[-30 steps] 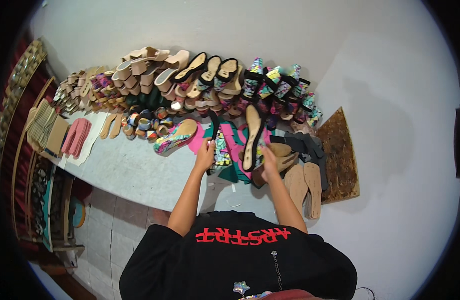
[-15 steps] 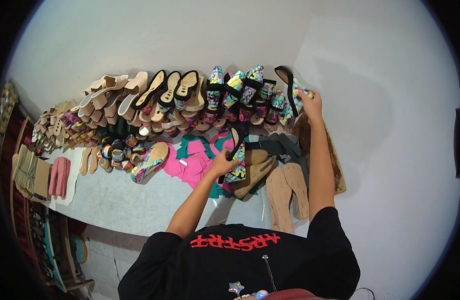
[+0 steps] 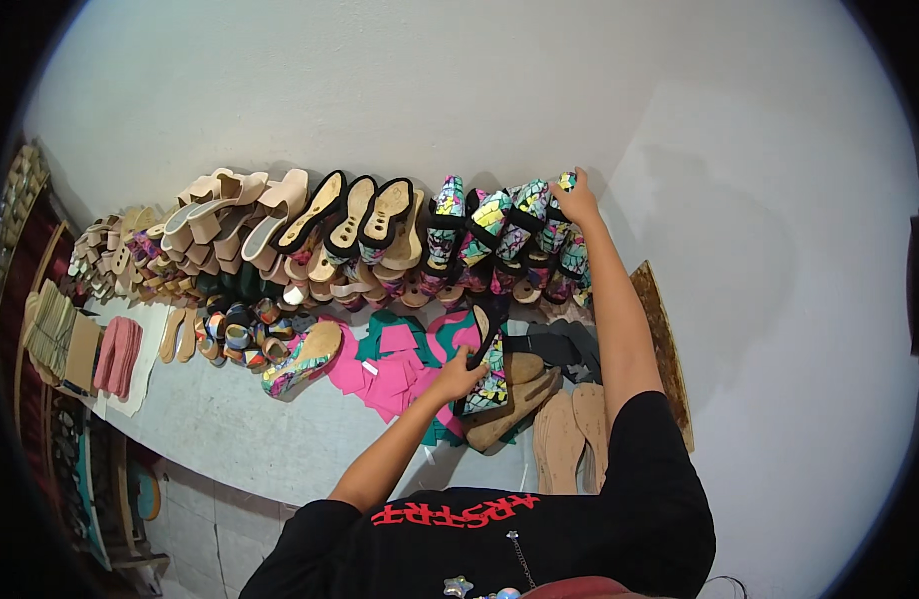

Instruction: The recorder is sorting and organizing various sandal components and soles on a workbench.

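Note:
In my left hand (image 3: 460,377) is a wedge sole (image 3: 490,383) with a black-edged top and a multicoloured, cracked-pattern heel; it is held over the front part of the table. My right hand (image 3: 579,202) reaches to the far right end of the shoe pile. Its fingers are closed on a second patterned wedge sole (image 3: 567,181), mostly hidden by the hand. Beside it stand several matching wedge soles (image 3: 487,222) with black trim, stacked against the wall. Brown wooden shoe lasts (image 3: 509,416) lie just below the left hand's sole.
Pink and green fabric pieces (image 3: 392,381) spread over the grey table (image 3: 230,419). Tan insoles (image 3: 556,439) lie near my right arm, and a brown board (image 3: 661,339) leans at the right wall. Beige heeled sandals (image 3: 220,205) fill the left of the pile; a shelf (image 3: 130,499) stands lower left.
My right hand has moved left and set its wedge sole in among the others at the end of the pile. The left hand still holds its sole. The whole view has shifted slightly.

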The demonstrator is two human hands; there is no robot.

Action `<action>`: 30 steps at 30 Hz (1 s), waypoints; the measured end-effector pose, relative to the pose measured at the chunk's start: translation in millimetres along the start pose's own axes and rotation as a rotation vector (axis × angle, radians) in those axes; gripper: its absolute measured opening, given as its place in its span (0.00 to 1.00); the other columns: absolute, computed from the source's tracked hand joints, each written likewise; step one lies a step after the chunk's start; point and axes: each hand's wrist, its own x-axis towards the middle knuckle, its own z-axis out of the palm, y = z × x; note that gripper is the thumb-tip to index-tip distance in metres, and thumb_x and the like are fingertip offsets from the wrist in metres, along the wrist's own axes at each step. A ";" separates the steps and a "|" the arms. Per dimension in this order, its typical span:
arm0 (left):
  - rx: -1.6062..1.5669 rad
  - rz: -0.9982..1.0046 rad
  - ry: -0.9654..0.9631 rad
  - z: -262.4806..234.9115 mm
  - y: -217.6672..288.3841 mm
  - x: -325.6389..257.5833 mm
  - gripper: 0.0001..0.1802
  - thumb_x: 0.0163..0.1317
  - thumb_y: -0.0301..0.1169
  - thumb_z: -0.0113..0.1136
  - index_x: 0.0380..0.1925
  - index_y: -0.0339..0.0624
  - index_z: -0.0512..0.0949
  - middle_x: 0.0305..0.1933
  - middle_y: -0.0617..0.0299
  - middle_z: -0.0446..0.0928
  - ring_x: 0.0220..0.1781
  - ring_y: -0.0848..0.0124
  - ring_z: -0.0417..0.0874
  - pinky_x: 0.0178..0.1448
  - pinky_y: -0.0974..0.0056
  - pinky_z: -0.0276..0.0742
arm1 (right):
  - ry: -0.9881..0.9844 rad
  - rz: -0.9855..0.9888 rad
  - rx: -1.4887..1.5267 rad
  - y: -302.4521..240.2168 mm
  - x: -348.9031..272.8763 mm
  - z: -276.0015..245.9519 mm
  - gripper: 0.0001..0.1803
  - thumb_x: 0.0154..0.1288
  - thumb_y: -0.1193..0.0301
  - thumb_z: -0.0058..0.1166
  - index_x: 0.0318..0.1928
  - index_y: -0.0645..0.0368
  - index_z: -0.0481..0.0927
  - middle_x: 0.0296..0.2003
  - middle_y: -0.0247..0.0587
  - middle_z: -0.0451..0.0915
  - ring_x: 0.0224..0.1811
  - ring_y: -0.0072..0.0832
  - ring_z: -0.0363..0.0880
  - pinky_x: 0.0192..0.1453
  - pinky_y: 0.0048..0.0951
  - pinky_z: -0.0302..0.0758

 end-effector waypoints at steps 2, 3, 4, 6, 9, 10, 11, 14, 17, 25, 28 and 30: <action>-0.013 0.005 0.002 0.3 -3.7 0.2 0.27 0.54 0.43 0.57 0.47 0.38 0.63 0.27 0.56 0.75 0.27 0.70 0.76 0.33 0.65 0.70 | -0.023 -0.010 0.004 3.6 9.7 7.8 0.41 0.52 0.52 0.54 0.60 0.62 0.54 0.47 0.66 0.71 0.51 0.55 0.70 0.54 0.42 0.67; -0.021 0.013 -0.004 0.8 -4.5 0.6 0.27 0.54 0.43 0.57 0.48 0.38 0.63 0.28 0.56 0.75 0.27 0.70 0.76 0.33 0.65 0.70 | -0.041 -0.014 0.007 8.3 14.9 10.2 0.41 0.52 0.52 0.54 0.60 0.62 0.55 0.47 0.65 0.71 0.51 0.55 0.70 0.54 0.42 0.67; -0.044 0.008 -0.017 2.5 -5.3 0.1 0.27 0.54 0.43 0.57 0.48 0.38 0.63 0.29 0.56 0.76 0.27 0.70 0.76 0.33 0.65 0.70 | -0.044 -0.018 0.004 15.4 17.5 10.4 0.41 0.52 0.52 0.54 0.60 0.62 0.55 0.47 0.65 0.71 0.51 0.55 0.70 0.54 0.42 0.67; -0.049 -0.004 -0.018 3.3 0.3 -2.2 0.27 0.54 0.43 0.57 0.48 0.38 0.63 0.30 0.56 0.76 0.27 0.70 0.76 0.33 0.65 0.70 | 0.000 -0.020 -0.001 21.4 20.3 9.1 0.40 0.53 0.52 0.53 0.59 0.62 0.55 0.46 0.65 0.72 0.50 0.55 0.70 0.54 0.42 0.67; -0.036 0.039 0.029 4.6 -10.1 -0.3 0.26 0.55 0.43 0.57 0.48 0.38 0.64 0.31 0.57 0.75 0.27 0.72 0.75 0.33 0.66 0.70 | 0.069 0.049 -0.005 15.8 15.6 16.2 0.37 0.56 0.51 0.49 0.58 0.64 0.57 0.48 0.65 0.70 0.52 0.55 0.69 0.55 0.43 0.65; -0.086 0.017 0.000 1.9 -12.9 4.0 0.25 0.55 0.42 0.56 0.47 0.37 0.65 0.30 0.58 0.75 0.27 0.73 0.75 0.33 0.67 0.70 | 0.059 0.052 -0.007 12.3 12.2 18.1 0.37 0.56 0.51 0.49 0.58 0.64 0.57 0.48 0.65 0.70 0.52 0.55 0.69 0.55 0.43 0.65; -0.135 -0.005 -0.040 0.8 -12.2 6.6 0.24 0.56 0.41 0.56 0.46 0.37 0.66 0.29 0.60 0.74 0.27 0.74 0.74 0.32 0.67 0.70 | 0.190 0.074 0.043 9.4 8.8 17.5 0.36 0.58 0.50 0.47 0.57 0.64 0.57 0.50 0.64 0.68 0.52 0.55 0.68 0.55 0.44 0.65; -0.208 -0.033 -0.037 -2.1 -1.2 5.7 0.19 0.57 0.38 0.56 0.43 0.36 0.68 0.27 0.63 0.73 0.25 0.77 0.71 0.29 0.70 0.67 | 0.398 0.053 0.185 8.1 -11.7 17.9 0.35 0.60 0.50 0.45 0.56 0.65 0.58 0.52 0.62 0.63 0.52 0.56 0.65 0.56 0.44 0.62; -0.237 0.001 -0.071 -0.2 12.9 3.4 0.16 0.60 0.38 0.54 0.42 0.37 0.69 0.27 0.66 0.70 0.26 0.79 0.68 0.29 0.72 0.65 | 0.523 -0.012 0.274 13.7 -48.9 13.4 0.33 0.59 0.51 0.47 0.55 0.65 0.60 0.51 0.61 0.60 0.51 0.55 0.62 0.57 0.44 0.60; -0.575 0.138 -0.067 21.2 105.7 -6.9 0.17 0.66 0.37 0.45 0.47 0.34 0.64 0.37 0.66 0.69 0.39 0.79 0.68 0.44 0.73 0.66 | -0.516 0.115 0.479 26.2 -222.6 -38.4 0.39 0.55 0.52 0.56 0.59 0.63 0.58 0.52 0.59 0.64 0.56 0.41 0.64 0.58 0.34 0.61; -0.628 0.211 -0.142 43.9 101.4 14.2 0.20 0.66 0.38 0.45 0.50 0.33 0.61 0.42 0.59 0.71 0.42 0.77 0.71 0.46 0.72 0.68 | -0.399 0.135 0.626 18.0 -263.1 -56.3 0.35 0.56 0.63 0.58 0.60 0.62 0.56 0.49 0.51 0.69 0.43 0.24 0.74 0.42 0.24 0.71; -0.583 0.274 -0.222 55.1 122.0 11.4 0.21 0.65 0.38 0.46 0.50 0.31 0.61 0.43 0.57 0.71 0.44 0.75 0.70 0.47 0.70 0.68 | -0.289 0.178 0.645 18.6 -274.6 -74.3 0.35 0.54 0.66 0.60 0.59 0.62 0.57 0.46 0.50 0.71 0.42 0.24 0.74 0.42 0.23 0.71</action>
